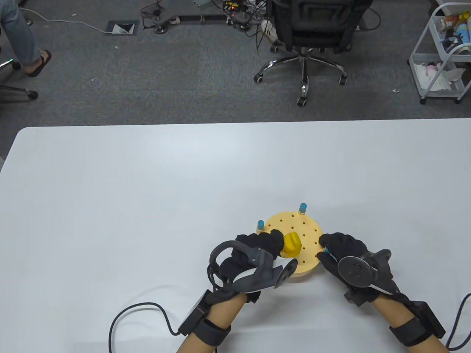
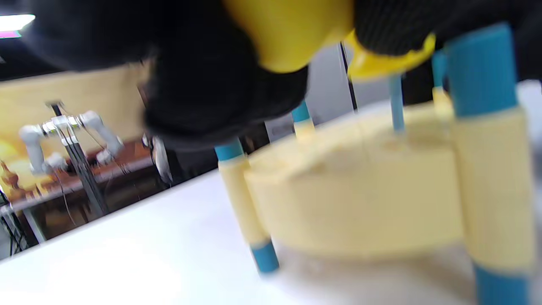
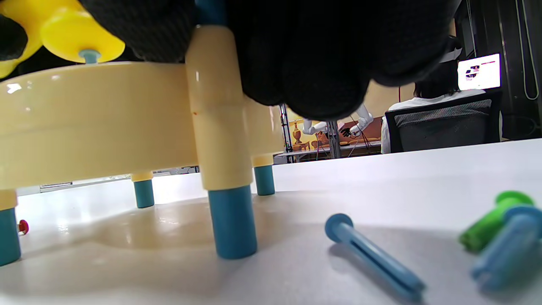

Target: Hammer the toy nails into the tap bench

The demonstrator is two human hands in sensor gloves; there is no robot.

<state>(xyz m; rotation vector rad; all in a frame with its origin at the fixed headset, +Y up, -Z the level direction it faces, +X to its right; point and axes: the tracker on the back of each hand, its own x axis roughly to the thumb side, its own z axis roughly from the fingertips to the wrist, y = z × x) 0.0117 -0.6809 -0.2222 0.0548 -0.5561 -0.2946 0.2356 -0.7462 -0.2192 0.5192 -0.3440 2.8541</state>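
Nearest us, our left hand (image 1: 254,253) grips the yellow hammer (image 1: 291,243), its head resting on a blue nail (image 2: 396,106) that stands in the tap bench (image 1: 305,231). Our right hand (image 1: 344,253) curls around the bench's near right leg (image 3: 220,127), steadying it on the tabletop (image 1: 147,206). We judge the step goes best with short, square taps, striking the nail straight so it does not tilt. Loose nails (image 3: 372,258) lie beside the bench; farther off, an office chair (image 1: 312,33) stands.

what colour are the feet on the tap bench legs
Blue, capping the cream legs of the tap bench. The right wrist view shows them best, such as the nearest foot.
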